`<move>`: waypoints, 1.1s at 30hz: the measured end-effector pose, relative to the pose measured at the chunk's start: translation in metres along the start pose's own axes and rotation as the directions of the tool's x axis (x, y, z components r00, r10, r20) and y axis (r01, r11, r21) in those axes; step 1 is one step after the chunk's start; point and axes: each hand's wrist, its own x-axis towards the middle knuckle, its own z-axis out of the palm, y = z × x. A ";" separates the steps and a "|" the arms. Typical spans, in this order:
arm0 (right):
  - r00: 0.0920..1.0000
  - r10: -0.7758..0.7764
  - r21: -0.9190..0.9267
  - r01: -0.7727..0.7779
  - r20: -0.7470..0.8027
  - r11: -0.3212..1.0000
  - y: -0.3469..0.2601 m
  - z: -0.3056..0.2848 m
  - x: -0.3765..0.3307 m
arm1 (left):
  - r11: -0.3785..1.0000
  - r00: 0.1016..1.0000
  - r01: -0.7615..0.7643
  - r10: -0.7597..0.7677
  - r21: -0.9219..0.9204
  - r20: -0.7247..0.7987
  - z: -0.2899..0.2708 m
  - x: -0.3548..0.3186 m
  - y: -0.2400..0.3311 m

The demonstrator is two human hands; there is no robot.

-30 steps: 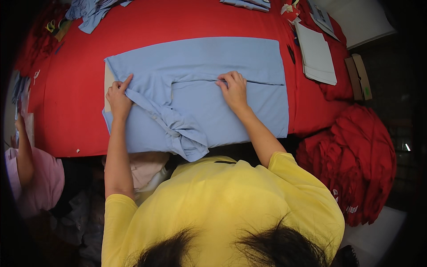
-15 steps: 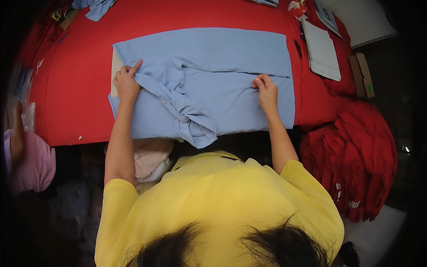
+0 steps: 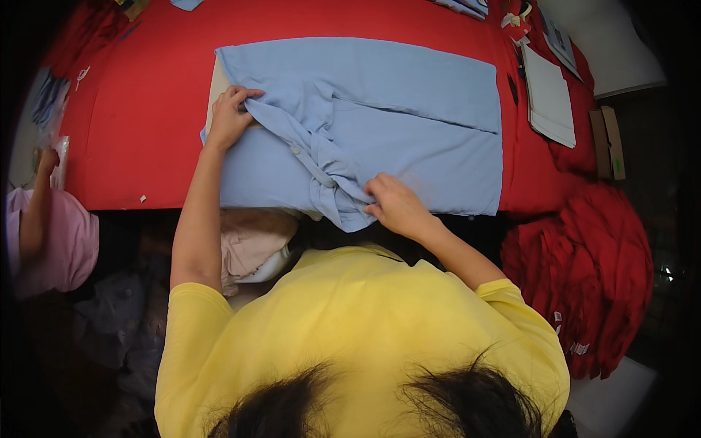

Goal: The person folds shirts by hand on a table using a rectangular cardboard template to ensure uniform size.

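A light blue buttoned shirt [image 3: 431, 162] lies folded in a wide rectangle on the red-covered table [image 3: 146, 139]. At its left end a strip of cream card [image 3: 218, 82] shows under the cloth. My left hand [image 3: 232, 115] is closed on the shirt's edge beside that card, pinching a fold that runs slanting towards me. Down at the near edge, my right hand [image 3: 400, 207] grips the bunched end of the sleeve [image 3: 342, 191], thumb and fingers together. Its fingertips are partly hidden in the cloth. A few small buttons show along the slanting fold.
White sheets [image 3: 549, 102] are stacked at the far right, near a brown cardboard piece [image 3: 607, 142]. Red garments [image 3: 584, 270] hang in a heap off the right side. Another person in a pink top [image 3: 62, 241] is at the left edge. Pale cloth [image 3: 252, 241] lies below the table edge.
My right hand has come left and towards me, from the shirt's right part to the bunched sleeve end. The left hand stays at the left edge, its fingers now curled in more.
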 end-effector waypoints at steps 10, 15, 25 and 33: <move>0.917 0.215 0.320 -0.104 -0.337 0.942 0.092 -0.134 0.081 | 0.978 0.953 0.095 -0.143 0.186 0.267 -0.033 0.034 0.024; 0.972 0.233 0.396 -0.221 0.018 0.891 0.038 -0.074 0.049 | 0.972 0.962 0.156 -0.190 0.173 0.197 -0.034 0.027 0.017; 0.717 0.056 0.480 -0.520 0.695 0.706 0.018 0.155 0.031 | 0.887 0.873 0.416 -0.327 -0.202 0.361 -0.052 0.034 0.004; 0.512 -0.273 0.272 0.079 0.815 0.959 -0.058 0.016 0.101 | 0.693 0.813 0.550 -0.319 -0.465 0.487 -0.059 0.038 -0.034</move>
